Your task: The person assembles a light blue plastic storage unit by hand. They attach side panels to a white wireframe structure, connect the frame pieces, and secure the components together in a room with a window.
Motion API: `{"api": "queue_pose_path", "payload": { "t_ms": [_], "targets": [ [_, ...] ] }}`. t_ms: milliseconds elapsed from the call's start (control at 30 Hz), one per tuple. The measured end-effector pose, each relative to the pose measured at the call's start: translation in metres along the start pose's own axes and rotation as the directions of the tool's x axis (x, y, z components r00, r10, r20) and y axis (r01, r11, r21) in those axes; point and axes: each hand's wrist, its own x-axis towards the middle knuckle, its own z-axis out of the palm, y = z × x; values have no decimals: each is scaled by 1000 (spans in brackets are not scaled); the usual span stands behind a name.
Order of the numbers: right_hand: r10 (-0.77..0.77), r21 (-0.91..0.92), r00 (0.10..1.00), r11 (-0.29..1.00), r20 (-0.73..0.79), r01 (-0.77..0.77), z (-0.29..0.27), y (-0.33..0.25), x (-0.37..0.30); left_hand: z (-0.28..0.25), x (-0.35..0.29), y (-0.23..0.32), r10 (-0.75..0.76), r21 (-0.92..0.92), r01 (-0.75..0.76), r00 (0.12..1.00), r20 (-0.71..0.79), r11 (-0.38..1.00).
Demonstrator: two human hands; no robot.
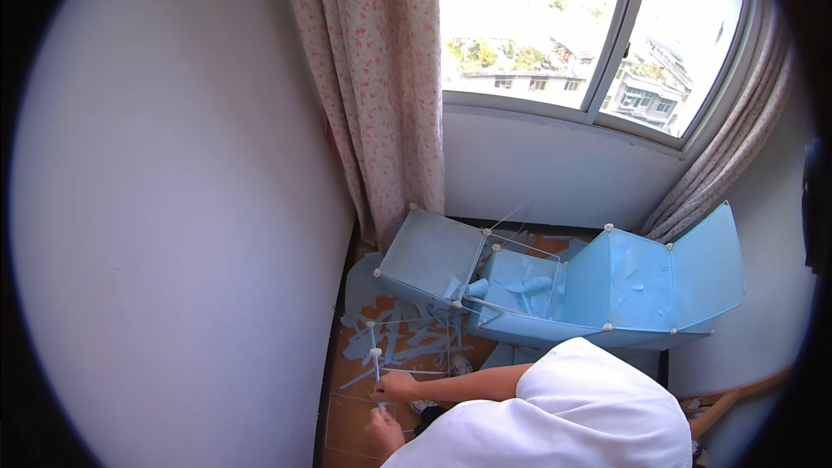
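My right hand (pixel 396 386) reaches across from the right with its fingers closed round a white wire frame (pixel 377 365). A round white connector (pixel 375 353) sits on the frame just above that hand. Below it, my left hand (pixel 384 431) is closed on a small white piece (pixel 382 407) that resembles the connectors; the fingers partly cover it. A thin wire square panel (pixel 328 435) lies on the wooden floor beside my left hand. Strips of pale blue film (pixel 407 342) are scattered on the floor beyond my hands.
A pale blue cube storage unit (pixel 542 316) with white corner connectors stands by the window wall, with loose film inside. One panel (pixel 712 269) juts up at its right. A wall (pixel 173 208) stands close on the left; a flowered curtain (pixel 390 78) hangs behind. Wooden furniture (pixel 732 403) is at lower right.
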Motion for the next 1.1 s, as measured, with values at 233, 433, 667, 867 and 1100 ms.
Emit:
{"api": "queue_pose_path", "payload": {
  "t_ms": [233,433,667,867,1100],
  "targets": [
    [-178,-73,968,983,-178,167,-4,-12,-3,-6,7,-1,-24,-38,23,1000,-5,999],
    [-113,118,947,981,-300,154,5,-4,2,-2,14,-11,16,-99,-15,1000,14,995],
    [10,685,769,447,639,-575,-9,11,2,2,11,-11,-10,-149,22,997,78,989],
    [-57,673,753,497,655,-548,-4,5,-4,15,12,-40,131,-207,-127,991,9,970],
    [-75,360,988,933,133,22,-8,-7,-2,14,22,-44,64,-200,-35,988,140,979]
  ]
}}
